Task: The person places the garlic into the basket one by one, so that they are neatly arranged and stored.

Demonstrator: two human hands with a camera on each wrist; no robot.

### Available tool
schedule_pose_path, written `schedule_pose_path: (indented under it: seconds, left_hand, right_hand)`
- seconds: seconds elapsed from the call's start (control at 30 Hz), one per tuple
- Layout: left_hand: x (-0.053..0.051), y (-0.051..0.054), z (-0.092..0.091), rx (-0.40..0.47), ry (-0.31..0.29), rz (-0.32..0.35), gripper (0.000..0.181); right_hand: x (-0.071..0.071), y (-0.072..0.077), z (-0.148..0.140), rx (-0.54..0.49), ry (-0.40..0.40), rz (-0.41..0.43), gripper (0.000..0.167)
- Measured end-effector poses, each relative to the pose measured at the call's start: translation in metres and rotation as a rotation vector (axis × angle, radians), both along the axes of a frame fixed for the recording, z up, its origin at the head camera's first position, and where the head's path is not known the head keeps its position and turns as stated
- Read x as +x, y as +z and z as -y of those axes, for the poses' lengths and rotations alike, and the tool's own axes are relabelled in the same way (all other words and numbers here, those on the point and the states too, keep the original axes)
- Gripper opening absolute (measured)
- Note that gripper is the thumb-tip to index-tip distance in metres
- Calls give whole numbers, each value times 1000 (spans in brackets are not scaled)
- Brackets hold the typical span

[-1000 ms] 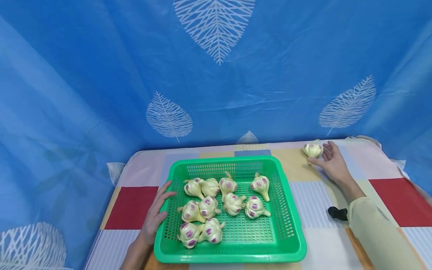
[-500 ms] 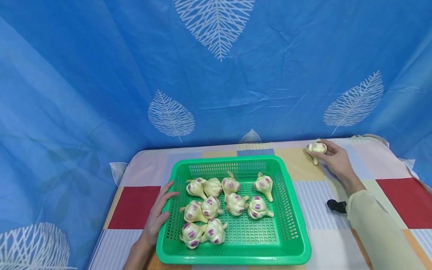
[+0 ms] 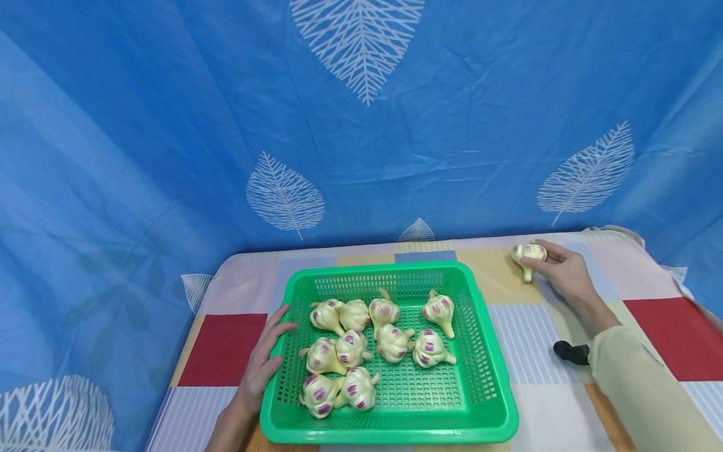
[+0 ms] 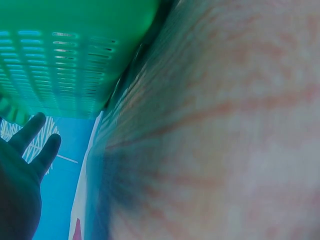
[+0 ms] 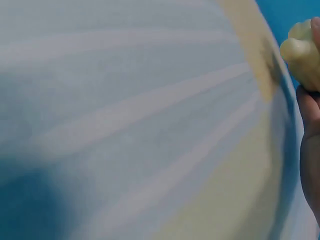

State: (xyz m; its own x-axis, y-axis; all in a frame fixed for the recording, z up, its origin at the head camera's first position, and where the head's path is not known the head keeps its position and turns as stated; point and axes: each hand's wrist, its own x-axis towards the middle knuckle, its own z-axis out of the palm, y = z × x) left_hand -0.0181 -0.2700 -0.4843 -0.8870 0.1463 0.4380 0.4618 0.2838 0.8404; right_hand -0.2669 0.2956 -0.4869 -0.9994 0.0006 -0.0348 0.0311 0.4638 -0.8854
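My right hand (image 3: pixel 567 270) grips a garlic bulb (image 3: pixel 529 253) by its side, thumb in front, near the back right of the table. The same garlic bulb (image 5: pixel 302 57) shows at the right edge of the right wrist view. At the left wall of a green plastic basket (image 3: pixel 390 434), my left hand (image 3: pixel 262 361) rests with its fingers extended along the rim. Several purple-streaked garlic bulbs (image 3: pixel 351 348) lie inside the basket, mostly in its left half. Two of them, including one garlic bulb (image 3: pixel 439 310), sit toward the right. The left wrist view shows the slotted basket wall (image 4: pixel 65 60) beside the fingers.
A patchwork tablecloth (image 3: pixel 542 408) covers the table. Behind it hangs a blue curtain (image 3: pixel 452 125) with white leaf prints. A small black object (image 3: pixel 570 353) juts out by the right sleeve (image 3: pixel 638 389).
My right hand has closed round the garlic bulb at the back right and now lifts or draws it slightly toward the front. The left hand stays at the basket.
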Motion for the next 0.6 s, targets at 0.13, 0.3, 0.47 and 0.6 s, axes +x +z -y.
schedule_pose_path:
  seconds: [0.13,0.3,0.47,0.6]
  left_hand:
    - [-1,2,1,8,-12,-2,48]
    - [-1,5,1,13,-17,-1,48]
    - [-1,9,1,15,-23,13,48]
    - [-1,11,2,16,-24,11,48]
  right_hand:
    - [9,12,-2,-23,67,-27,78]
    - [26,25,-2,-106,193,-28,63]
    - [45,42,4,-218,325,-46,48]
    - [57,62,17,-346,482,-64,47]
